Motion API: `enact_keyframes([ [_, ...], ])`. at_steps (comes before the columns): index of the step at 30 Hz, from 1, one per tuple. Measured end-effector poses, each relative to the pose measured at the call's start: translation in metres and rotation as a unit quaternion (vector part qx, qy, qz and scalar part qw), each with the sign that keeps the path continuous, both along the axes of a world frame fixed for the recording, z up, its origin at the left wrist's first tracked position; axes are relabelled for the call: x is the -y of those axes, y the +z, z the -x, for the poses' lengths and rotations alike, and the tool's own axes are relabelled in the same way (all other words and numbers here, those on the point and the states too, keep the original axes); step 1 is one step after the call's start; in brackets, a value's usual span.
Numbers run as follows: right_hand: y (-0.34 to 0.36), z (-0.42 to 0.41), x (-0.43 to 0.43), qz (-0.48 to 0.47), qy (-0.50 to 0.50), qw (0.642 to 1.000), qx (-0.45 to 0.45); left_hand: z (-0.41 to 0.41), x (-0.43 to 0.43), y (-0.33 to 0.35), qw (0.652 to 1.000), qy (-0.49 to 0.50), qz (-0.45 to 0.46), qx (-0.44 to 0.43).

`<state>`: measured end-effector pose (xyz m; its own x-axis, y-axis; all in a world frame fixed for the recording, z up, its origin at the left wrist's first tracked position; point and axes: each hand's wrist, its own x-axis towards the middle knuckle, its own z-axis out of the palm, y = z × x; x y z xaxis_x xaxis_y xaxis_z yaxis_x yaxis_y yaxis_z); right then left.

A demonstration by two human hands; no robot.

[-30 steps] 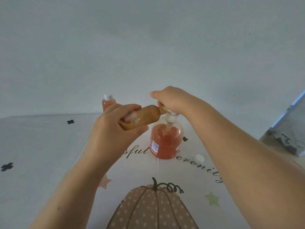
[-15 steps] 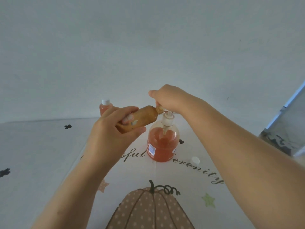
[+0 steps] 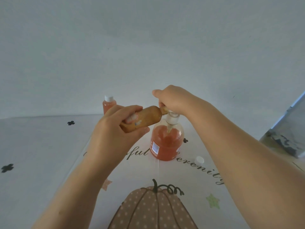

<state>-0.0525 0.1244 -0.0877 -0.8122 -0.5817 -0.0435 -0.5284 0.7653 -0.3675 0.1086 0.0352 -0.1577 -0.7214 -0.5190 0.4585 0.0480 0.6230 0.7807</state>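
Head view, the only one. Grips the small bottle (image 3: pixel 142 119) in the left hand (image 3: pixel 113 131), fingers and thumb curled round its lower body, well above the tabletop (image 3: pixel 41 146). Lies nearly level, long axis running from lower left up to the right, neck aimed at the pump head (image 3: pixel 171 117) of the pump bottle (image 3: pixel 166 142). Meets it where the spout seems to sit, mostly hidden under the right hand (image 3: pixel 173 100). Presses on that pump head from above with the right hand, fingers curled over the top, so clenched on it rather than released.

As for the pump bottle: stands upright on the tabletop, just below and right of the small bottle, roughly half full of orange liquid. Turns on the neck-to-spout line: needs mouth against spout, else likely to drip onto the tabletop. Nearer for any correction: the left hand, carrying the bottle.

Beyond: a white cap (image 3: pixel 199 160) lying right of the pump bottle, apart from it. Also a capped spare bottle (image 3: pixel 109 104) at the back, behind the left hand.
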Motion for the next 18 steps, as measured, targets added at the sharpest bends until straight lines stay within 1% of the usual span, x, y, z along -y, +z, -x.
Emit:
enact_keyframes([
  [3, 0.007, 0.001, 0.002, 0.007, -0.026, 1.000, 0.008, 0.002, -0.002, 0.000, 1.000, -0.002, 0.000, -0.010],
  [7, 0.010, -0.001, 0.001, -0.004, 0.001, 1.000, 0.006, 0.001, -0.001, 0.000, 1.000, 0.003, 0.001, -0.019],
  [10, 0.011, -0.002, -0.001, 0.014, 0.008, 1.000, 0.021, 0.003, -0.001, 0.000, 1.000, 0.002, 0.004, -0.019],
  [15, 0.002, -0.003, 0.001, -0.029, 0.026, 0.999, 0.010, 0.003, 0.003, -0.002, 1.000, -0.001, -0.003, -0.002],
  [18, 0.001, -0.006, -0.001, -0.037, 0.034, 0.999, 0.004, 0.002, 0.003, -0.002, 1.000, -0.003, 0.001, 0.002],
])
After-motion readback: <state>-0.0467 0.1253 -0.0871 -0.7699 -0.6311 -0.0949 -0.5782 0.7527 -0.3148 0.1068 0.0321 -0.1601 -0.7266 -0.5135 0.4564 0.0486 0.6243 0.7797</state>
